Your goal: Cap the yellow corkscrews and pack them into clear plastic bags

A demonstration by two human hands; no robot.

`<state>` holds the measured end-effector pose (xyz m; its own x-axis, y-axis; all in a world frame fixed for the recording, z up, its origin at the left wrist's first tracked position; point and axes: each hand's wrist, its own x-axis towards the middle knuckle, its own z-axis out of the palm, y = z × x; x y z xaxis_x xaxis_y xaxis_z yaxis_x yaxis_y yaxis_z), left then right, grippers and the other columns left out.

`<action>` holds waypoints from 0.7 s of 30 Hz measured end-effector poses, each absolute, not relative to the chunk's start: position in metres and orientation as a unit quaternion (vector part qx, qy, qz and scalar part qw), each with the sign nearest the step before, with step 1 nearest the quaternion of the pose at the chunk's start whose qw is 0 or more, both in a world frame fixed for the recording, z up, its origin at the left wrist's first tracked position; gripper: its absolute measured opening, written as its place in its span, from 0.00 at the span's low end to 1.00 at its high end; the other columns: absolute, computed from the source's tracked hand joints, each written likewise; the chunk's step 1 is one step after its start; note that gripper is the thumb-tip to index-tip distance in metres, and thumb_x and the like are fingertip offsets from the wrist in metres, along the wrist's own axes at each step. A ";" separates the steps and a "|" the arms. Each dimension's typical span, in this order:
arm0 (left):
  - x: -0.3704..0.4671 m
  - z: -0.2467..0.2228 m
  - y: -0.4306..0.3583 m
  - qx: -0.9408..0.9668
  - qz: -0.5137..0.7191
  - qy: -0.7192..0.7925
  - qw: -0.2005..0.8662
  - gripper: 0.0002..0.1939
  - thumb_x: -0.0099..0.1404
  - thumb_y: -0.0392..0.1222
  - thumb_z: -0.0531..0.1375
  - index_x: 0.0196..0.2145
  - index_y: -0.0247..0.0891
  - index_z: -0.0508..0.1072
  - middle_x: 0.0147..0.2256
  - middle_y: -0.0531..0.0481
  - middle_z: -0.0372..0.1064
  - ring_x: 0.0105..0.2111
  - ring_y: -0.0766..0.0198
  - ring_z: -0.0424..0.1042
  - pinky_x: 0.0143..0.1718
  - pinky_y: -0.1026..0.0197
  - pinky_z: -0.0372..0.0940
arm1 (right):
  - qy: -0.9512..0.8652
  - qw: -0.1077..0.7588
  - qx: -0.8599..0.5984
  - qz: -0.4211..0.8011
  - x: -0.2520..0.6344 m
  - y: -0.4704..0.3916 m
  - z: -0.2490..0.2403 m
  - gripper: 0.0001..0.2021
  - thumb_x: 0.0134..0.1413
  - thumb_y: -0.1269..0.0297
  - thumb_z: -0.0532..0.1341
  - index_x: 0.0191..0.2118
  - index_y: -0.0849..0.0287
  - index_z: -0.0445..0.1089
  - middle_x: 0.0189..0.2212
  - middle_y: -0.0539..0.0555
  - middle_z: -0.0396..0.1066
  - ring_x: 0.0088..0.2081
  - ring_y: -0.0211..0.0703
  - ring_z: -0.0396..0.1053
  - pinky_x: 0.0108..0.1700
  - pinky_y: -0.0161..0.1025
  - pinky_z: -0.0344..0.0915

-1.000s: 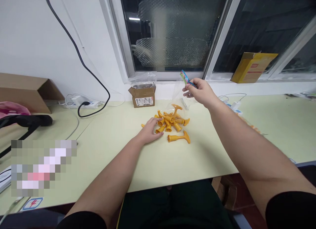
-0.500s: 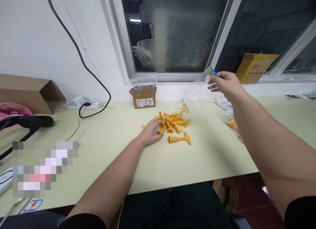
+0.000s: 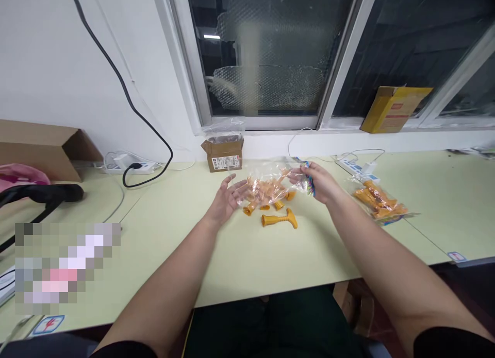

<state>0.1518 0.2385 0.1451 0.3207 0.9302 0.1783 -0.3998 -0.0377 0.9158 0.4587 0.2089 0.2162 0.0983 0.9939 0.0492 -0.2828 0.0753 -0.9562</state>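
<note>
Over a pile of yellow plastic T-handled pieces [image 3: 247,209] hangs a clear plastic bag [image 3: 266,180] with a coloured top strip. My right hand [image 3: 315,180] is closed on the bag at that strip. At the bag's left end is my left hand [image 3: 226,198], fingers spread behind or against the film; whether it touches is unclear. Much of the pile shows only through the film. One yellow T-handled piece [image 3: 279,219] lies apart in front of the pile, hollow end to the left.
Right of my forearm lies a filled bag of yellow pieces [image 3: 379,201]. Power strips [image 3: 358,168] and cables sit along the wall. A small cardboard box [image 3: 224,154] stands behind the pile. A yellow carton [image 3: 396,109] leans on the window. Black cable [image 3: 127,90] hangs at left.
My right hand has brought the bag down and left, over the pile. My left hand has lifted off the pieces and opened beside the bag.
</note>
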 end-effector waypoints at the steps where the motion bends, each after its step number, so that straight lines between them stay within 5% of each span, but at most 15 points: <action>1: 0.151 0.147 0.238 0.476 0.518 0.262 0.660 0.41 0.61 0.73 0.60 0.61 0.47 0.57 0.57 0.38 0.70 0.58 0.50 0.73 0.62 0.41 0.67 | -0.419 0.600 -0.430 0.529 0.453 0.208 0.204 0.14 0.50 0.61 0.71 0.36 0.53 0.65 0.35 0.52 0.80 0.34 0.46 0.80 0.41 0.47 0.79; 7: 0.152 0.149 0.237 0.447 0.527 0.320 0.648 0.39 0.58 0.60 0.70 0.58 0.50 0.53 0.47 0.47 0.74 0.43 0.57 0.80 0.51 0.46 0.74 | -0.422 0.624 -0.435 0.493 0.441 0.208 0.164 0.22 0.39 0.55 0.76 0.36 0.52 0.66 0.34 0.48 0.78 0.33 0.42 0.76 0.35 0.38 0.74; 11: 0.156 0.146 0.236 0.502 0.536 0.361 0.575 0.41 0.54 0.47 0.74 0.54 0.50 0.51 0.43 0.53 0.75 0.36 0.65 0.79 0.47 0.53 0.74 | -0.432 0.614 -0.427 0.504 0.443 0.204 0.163 0.23 0.41 0.48 0.75 0.38 0.50 0.67 0.30 0.47 0.77 0.32 0.44 0.75 0.33 0.39 0.73; 15: 0.156 0.145 0.234 0.547 0.545 0.361 0.523 0.34 0.57 0.44 0.71 0.49 0.49 0.50 0.42 0.54 0.76 0.33 0.67 0.78 0.43 0.57 0.74 | -0.426 0.556 -0.478 0.530 0.450 0.199 0.161 0.20 0.46 0.42 0.71 0.33 0.53 0.72 0.24 0.50 0.74 0.26 0.45 0.73 0.30 0.42 0.72; 21: 0.152 0.145 0.237 0.598 0.554 0.352 0.460 0.26 0.61 0.45 0.67 0.41 0.46 0.49 0.45 0.52 0.76 0.27 0.71 0.74 0.35 0.61 0.72 | -0.411 0.547 -0.471 0.557 0.461 0.203 0.148 0.18 0.42 0.49 0.76 0.30 0.55 0.74 0.24 0.51 0.76 0.23 0.43 0.72 0.30 0.42 0.73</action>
